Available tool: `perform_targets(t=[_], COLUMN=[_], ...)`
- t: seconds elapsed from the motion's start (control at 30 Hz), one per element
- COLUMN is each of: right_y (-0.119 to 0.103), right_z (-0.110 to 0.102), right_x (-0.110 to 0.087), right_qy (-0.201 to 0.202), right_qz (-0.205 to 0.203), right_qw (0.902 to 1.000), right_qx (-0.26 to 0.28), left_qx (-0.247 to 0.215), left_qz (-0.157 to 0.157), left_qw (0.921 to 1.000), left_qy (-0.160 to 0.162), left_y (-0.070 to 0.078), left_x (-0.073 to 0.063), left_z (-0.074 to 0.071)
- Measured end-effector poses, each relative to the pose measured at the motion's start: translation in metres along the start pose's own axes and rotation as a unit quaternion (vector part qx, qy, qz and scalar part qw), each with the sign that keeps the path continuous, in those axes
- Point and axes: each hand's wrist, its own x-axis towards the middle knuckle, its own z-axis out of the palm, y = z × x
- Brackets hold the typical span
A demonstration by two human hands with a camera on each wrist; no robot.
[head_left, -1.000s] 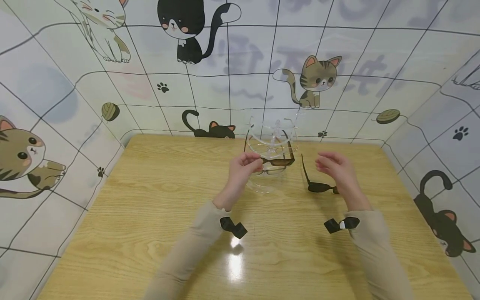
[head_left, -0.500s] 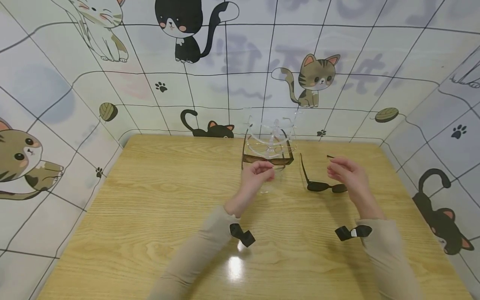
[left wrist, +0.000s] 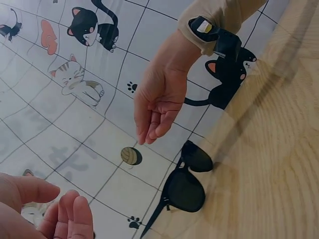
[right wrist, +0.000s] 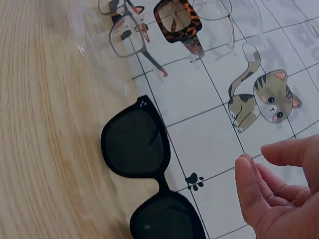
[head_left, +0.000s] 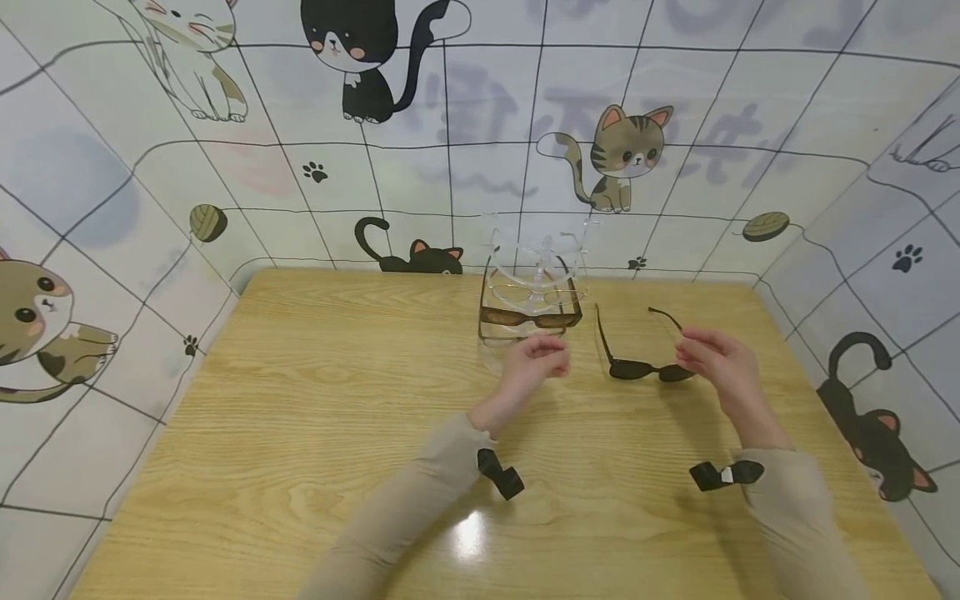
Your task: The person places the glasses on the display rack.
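Observation:
My left hand [head_left: 531,371] hovers in front of the clear display stand [head_left: 546,254], its fingers loosely bent and holding nothing. Tortoiseshell sunglasses [head_left: 531,318] sit on the stand, between gold-rimmed glasses [head_left: 525,293] above and thin metal-framed glasses [right wrist: 127,37] below. Black sunglasses [head_left: 632,370] stand unfolded on the table right of the stand, temples pointing back. Over their right end is my right hand [head_left: 723,367], which covers part of that side in the head view. The left wrist view shows the right fingers [left wrist: 152,124] relaxed and apart from the black frame.
The wooden table [head_left: 300,433] meets a cat-patterned backdrop [head_left: 337,200] at the back and both sides. Another pair of clear-looking glasses [right wrist: 214,7] is on the stand's upper part. A small black camera [head_left: 501,475] is strapped to each wrist.
My left hand has let go of the tortoiseshell sunglasses and moved right and nearer to me. They stay on the stand. My right hand has shifted right, uncovering more of the black sunglasses.

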Motion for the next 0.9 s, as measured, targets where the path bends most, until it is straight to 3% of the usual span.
perform_targets(t=[0.1,0.2,0.37,0.47,0.5,0.67,0.73,0.9], right_y=[0.018,0.019,-0.009,-0.03,-0.032,-0.064,-0.068,-0.061], right_z=[-0.019,-0.025,-0.015,-0.002,-0.002,0.021,0.024,0.019], right_x=[0.008,0.005,-0.016,-0.031,-0.032,-0.055,-0.058,-0.056], right_qy=[0.033,0.036,0.018,0.037,0.048,0.055,0.066,0.099], right_qz=[-0.008,-0.009,0.023,0.04,0.042,0.051,0.055,0.056], right_qw=[0.999,0.999,0.9993,0.998,0.9963,0.9951,0.9946,0.9876], right_qx=[-0.029,-0.025,-0.025,-0.032,-0.057,-0.065,-0.058,-0.108], left_qx=[0.001,0.013,0.025,0.033,0.035,0.049,0.049,0.037], left_qz=[-0.009,-0.011,-0.034,-0.044,-0.044,-0.041,-0.044,-0.062], left_qw=[0.9999,0.9998,0.9991,0.9985,0.9984,0.9979,0.9978,0.9972], left_qy=[-0.006,-0.011,-0.009,-0.008,-0.008,-0.006,0.001,0.02], left_y=[-0.009,-0.019,-0.032,-0.039,-0.041,-0.048,-0.05,-0.055], left_x=[0.004,0.008,0.012,0.015,0.017,0.023,0.026,0.034], left_z=[0.004,0.007,0.011,0.014,0.016,0.025,0.028,0.034])
